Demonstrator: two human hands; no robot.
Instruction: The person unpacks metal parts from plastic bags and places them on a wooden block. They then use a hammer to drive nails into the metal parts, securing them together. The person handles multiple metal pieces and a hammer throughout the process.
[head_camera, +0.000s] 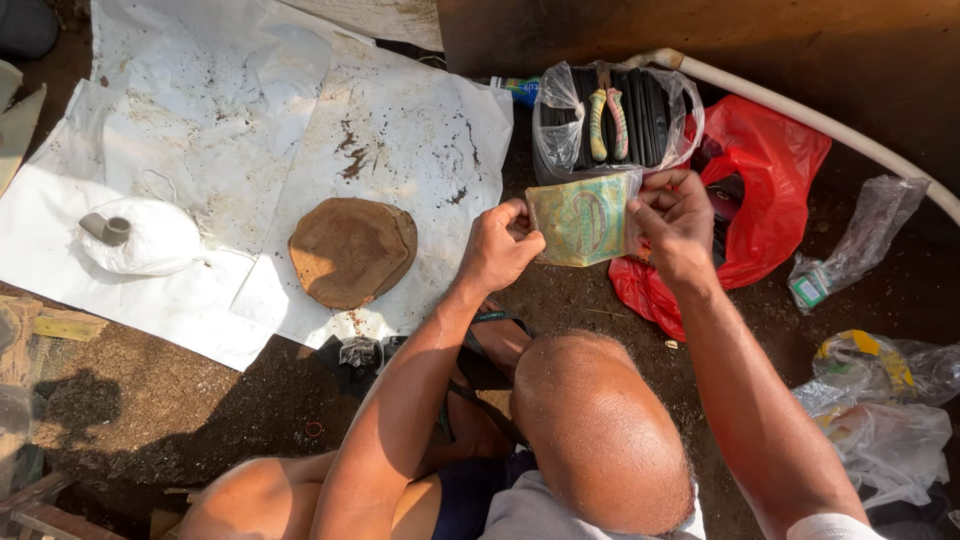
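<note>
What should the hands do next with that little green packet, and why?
Probably pull apart to tear it open. The left hand and right hand each pinch one top corner of the packet, held up flat and seemingly unopened between them, above the dirt beside the red bag.

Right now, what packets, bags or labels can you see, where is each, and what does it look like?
Flat green-and-yellow packet: held between left hand and right hand.
Clear bag: above the packet, holding black items and pliers.
Red plastic bag: right of it, crumpled.
Small green-and-white packet: far right, in clear wrap.
</note>
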